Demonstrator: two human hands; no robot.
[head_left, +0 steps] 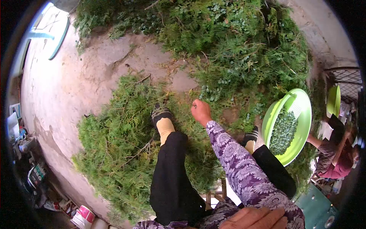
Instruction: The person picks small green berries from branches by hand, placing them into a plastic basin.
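Observation:
My right hand (pixel 202 111), in a purple flowered sleeve, is stretched forward over the cut evergreen branches. Its fingers are closed in a pinch; what they hold, if anything, is too small to make out. Just beyond it lie sprigs with pale green cones (pixel 210 92). My left hand (pixel 253 219) lies across the right sleeve at the bottom edge, fingers extended and holding nothing visible. To the right of my foot, a lime-green basin (pixel 268 121) stands tilted in view, with many small green cones (pixel 283 131) inside.
A large heap of evergreen branches (pixel 236 42) spreads along the far side; another pile (pixel 118 152) surrounds my left shoe (pixel 161 113). Another person (pixel 335 152) sits at the right near a second green basin (pixel 333 100). A pink-and-white bucket (pixel 83 216) stands lower left.

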